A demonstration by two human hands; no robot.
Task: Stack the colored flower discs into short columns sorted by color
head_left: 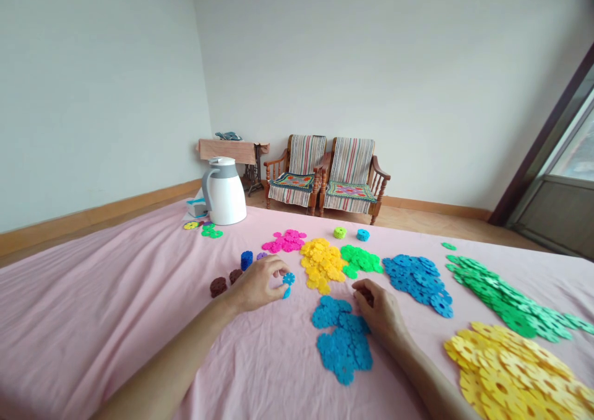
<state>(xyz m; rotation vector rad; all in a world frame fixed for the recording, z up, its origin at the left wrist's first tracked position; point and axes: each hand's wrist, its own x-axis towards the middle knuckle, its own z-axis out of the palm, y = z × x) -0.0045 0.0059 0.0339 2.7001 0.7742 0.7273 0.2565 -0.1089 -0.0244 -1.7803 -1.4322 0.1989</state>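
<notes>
My left hand (258,282) rests on the pink cloth (116,308) with its fingers curled round light blue snowflake discs (288,279) held at the fingertips. My right hand (381,312) lies palm down at the right edge of a flat pile of light blue discs (342,339), fingers bent onto the pile; what they pinch is hidden. Between the hands the cloth shows bare. Just beyond lie a yellow pile (322,263) and a green pile (361,260).
Further piles: pink (284,241), dark blue (420,279), long green (505,296), large yellow (520,370). Small stacks in brown (218,286), blue (246,260), lime (340,232) and cyan (362,235). A white jug (224,191) stands far left. Two wooden chairs (325,175) stand behind.
</notes>
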